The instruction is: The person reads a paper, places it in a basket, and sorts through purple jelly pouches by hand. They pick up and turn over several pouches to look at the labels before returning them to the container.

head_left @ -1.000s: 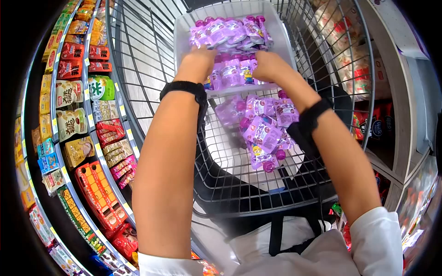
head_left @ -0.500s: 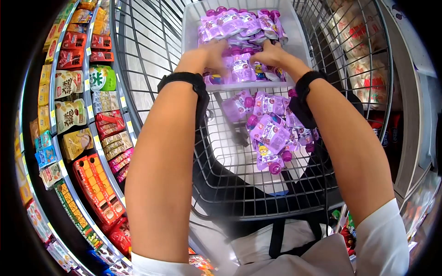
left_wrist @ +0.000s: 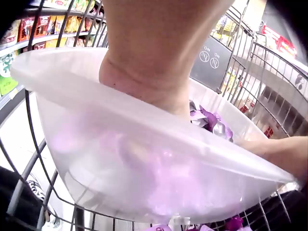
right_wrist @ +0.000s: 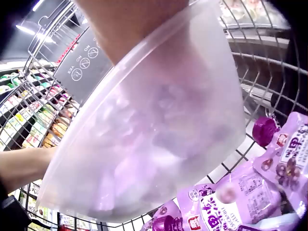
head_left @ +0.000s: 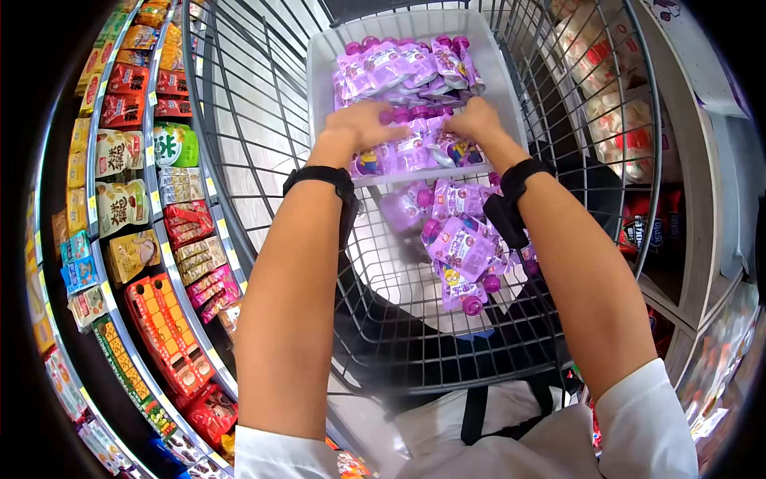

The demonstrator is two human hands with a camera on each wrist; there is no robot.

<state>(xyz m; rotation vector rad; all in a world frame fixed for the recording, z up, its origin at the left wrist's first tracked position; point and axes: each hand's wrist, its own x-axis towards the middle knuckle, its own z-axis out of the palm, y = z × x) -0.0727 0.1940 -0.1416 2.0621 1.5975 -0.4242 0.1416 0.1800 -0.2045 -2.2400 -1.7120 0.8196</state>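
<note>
Purple jelly pouches (head_left: 391, 68) with magenta caps fill a translucent plastic bin (head_left: 435, 177). My left hand (head_left: 361, 124) reaches over the near rim, its fingers extended across the left of the front row of pouches (head_left: 415, 148). At that row's right end, my right hand (head_left: 476, 121) touches the pouches with thumb and fingers. In the left wrist view the bin's wall (left_wrist: 110, 110) hides the fingers. Through the cloudy wall (right_wrist: 202, 144) in the right wrist view, the right hand is blurred. A loose pile of jelly pouches (head_left: 463, 247) lies outside the bin, below my right wrist.
The bin stands inside a wire shopping cart (head_left: 375, 371). Shelves of packaged snacks (head_left: 120, 203) run along the left. White-and-red bags (head_left: 618, 132) sit on shelving at the right, close beside the cart's side.
Both hands have stayed in the bin and shifted slightly over the front row. The left fingers have spread across the pouches, and the right thumb has come into view. The head view has shifted a little.
</note>
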